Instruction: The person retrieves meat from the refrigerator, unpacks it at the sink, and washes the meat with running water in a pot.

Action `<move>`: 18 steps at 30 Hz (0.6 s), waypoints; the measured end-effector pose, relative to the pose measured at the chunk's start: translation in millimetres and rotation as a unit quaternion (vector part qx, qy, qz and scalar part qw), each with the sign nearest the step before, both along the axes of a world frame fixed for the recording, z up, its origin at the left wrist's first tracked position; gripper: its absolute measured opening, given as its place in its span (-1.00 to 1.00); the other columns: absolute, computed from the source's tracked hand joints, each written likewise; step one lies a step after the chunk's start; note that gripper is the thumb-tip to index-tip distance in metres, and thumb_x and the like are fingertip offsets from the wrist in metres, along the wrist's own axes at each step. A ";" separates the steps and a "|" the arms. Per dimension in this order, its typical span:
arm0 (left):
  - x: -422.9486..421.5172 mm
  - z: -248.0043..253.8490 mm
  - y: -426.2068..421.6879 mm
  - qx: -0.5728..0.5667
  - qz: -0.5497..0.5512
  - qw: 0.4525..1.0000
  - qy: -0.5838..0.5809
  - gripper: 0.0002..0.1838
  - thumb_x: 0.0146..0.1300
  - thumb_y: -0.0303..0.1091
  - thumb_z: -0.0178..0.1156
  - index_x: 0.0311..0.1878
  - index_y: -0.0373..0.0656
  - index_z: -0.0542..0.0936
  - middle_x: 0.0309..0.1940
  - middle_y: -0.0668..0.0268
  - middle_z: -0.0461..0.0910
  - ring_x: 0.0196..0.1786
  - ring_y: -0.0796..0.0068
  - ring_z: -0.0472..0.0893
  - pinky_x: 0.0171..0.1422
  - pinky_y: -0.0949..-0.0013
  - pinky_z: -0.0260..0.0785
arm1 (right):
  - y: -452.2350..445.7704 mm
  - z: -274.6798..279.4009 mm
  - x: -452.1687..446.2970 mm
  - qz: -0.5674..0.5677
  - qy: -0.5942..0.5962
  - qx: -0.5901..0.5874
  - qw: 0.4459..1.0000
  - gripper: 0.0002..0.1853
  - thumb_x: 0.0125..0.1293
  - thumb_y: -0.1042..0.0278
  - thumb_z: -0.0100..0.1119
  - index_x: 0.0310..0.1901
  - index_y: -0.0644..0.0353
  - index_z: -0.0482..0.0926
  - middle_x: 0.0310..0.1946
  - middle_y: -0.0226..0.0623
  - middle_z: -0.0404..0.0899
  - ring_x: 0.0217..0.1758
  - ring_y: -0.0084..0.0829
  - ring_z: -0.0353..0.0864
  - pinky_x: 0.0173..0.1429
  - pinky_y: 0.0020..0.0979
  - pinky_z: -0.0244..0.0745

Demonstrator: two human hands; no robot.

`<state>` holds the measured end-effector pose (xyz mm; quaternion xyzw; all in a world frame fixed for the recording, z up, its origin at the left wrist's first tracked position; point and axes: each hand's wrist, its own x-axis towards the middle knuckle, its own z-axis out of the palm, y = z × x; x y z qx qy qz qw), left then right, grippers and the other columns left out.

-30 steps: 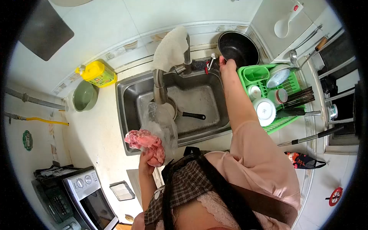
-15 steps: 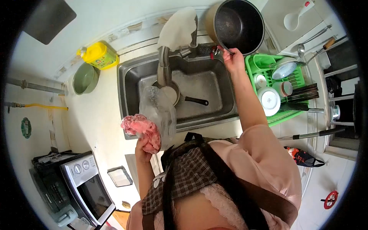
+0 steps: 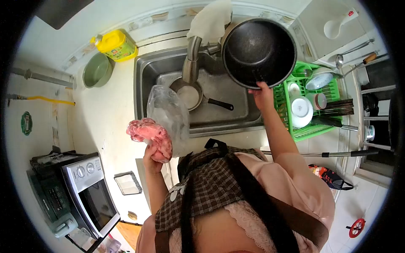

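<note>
A chunk of raw red meat (image 3: 152,138) is gripped in my left hand (image 3: 152,162), over the counter left of the sink. Against its right side hangs a clear plastic bag (image 3: 168,116), reaching over the sink's front edge; whether my fingers hold the bag too is hidden. My right hand (image 3: 262,95) is closed on the near rim of a large dark pot (image 3: 259,52), tilted so that its inside faces me. The pot is above the right back part of the sink (image 3: 236,117). A small pan (image 3: 189,95) with a black handle lies in the sink under the faucet (image 3: 191,67).
A green dish rack (image 3: 310,134) with bowls and chopsticks stands right of the sink. On the left counter are a green basin (image 3: 98,71) and a yellow bottle (image 3: 116,45). A white cloth (image 3: 211,21) hangs behind the faucet. A toaster oven (image 3: 90,189) sits at lower left.
The pot has come off the back corner, toward me and over the sink, in my right hand. My left hand still holds the meat, almost in place. The view has shifted slightly.
</note>
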<state>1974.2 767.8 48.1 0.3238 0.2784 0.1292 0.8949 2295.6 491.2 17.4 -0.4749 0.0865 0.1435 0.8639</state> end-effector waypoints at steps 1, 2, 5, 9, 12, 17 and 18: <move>-2.2 -1.5 1.1 -0.002 0.003 1.000 0.002 -0.29 -0.04 -0.30 0.17 0.19 -0.35 0.16 0.03 0.15 0.39 0.06 0.26 0.43 0.15 0.29 0.28 | -2.2 -9.3 -7.3 0.003 0.002 -0.002 1.000 -0.65 0.04 0.50 0.00 -0.07 0.32 0.37 -0.27 -0.16 0.51 -0.40 -0.28 0.53 -0.46 -0.35 0.50; -4.1 -2.8 2.7 0.009 -0.001 1.000 0.005 -0.30 -0.03 -0.27 0.14 0.19 -0.34 0.17 0.03 0.14 0.39 0.07 0.24 0.42 0.16 0.29 0.27 | -4.2 -20.0 -13.9 -0.007 0.025 -0.027 0.999 -0.65 0.06 0.51 -0.01 -0.06 0.35 0.30 -0.26 -0.11 0.47 -0.36 -0.22 0.53 -0.45 -0.30 0.53; -7.4 0.0 2.0 0.034 0.014 0.999 0.024 -0.32 -0.01 -0.22 0.12 0.18 -0.33 0.19 0.03 0.13 0.39 0.07 0.23 0.42 0.15 0.29 0.27 | -11.3 -57.6 -28.6 -0.002 0.060 -0.075 0.995 -0.60 0.08 0.47 0.01 -0.06 0.39 0.17 -0.25 -0.05 0.41 -0.43 -0.15 0.52 -0.46 -0.23 0.56; -15.3 -4.0 5.7 0.036 0.025 0.999 0.022 -0.33 -0.01 -0.22 0.12 0.17 -0.33 0.21 0.02 0.13 0.40 0.06 0.24 0.43 0.15 0.29 0.27 | -24.7 -107.4 -42.9 0.079 0.072 -0.169 0.980 -0.54 0.07 0.38 0.04 -0.05 0.45 0.14 -0.28 -0.03 0.40 -0.49 -0.18 0.52 -0.50 -0.28 0.52; -20.9 -4.5 7.1 0.038 0.045 0.997 0.042 -0.32 -0.01 -0.23 0.12 0.18 -0.33 0.20 0.03 0.13 0.40 0.06 0.23 0.43 0.15 0.28 0.27 | -20.0 -126.9 -45.8 0.077 0.111 -0.228 0.964 -0.52 0.07 0.38 0.03 -0.06 0.50 0.13 -0.33 -0.01 0.41 -0.56 -0.18 0.52 -0.50 -0.28 0.50; -14.6 1.5 3.4 0.024 0.065 0.995 0.071 -0.32 -0.01 -0.32 0.13 0.20 -0.33 0.17 0.06 0.13 0.37 0.09 0.23 0.41 0.17 0.27 0.26 | 2.7 -121.0 -39.9 0.136 0.214 -0.268 0.929 -0.57 0.13 0.39 -0.02 -0.09 0.55 0.14 -0.35 0.05 0.42 -0.59 -0.20 0.53 -0.51 -0.32 0.55; -8.5 4.3 3.0 0.012 0.063 0.995 0.075 -0.31 -0.02 -0.37 0.13 0.21 -0.32 0.15 0.07 0.13 0.35 0.10 0.24 0.41 0.18 0.27 0.26 | 2.9 -132.5 -37.3 0.137 0.216 -0.267 0.929 -0.57 0.13 0.39 -0.02 -0.09 0.55 0.14 -0.35 0.05 0.42 -0.59 -0.20 0.53 -0.51 -0.32 0.55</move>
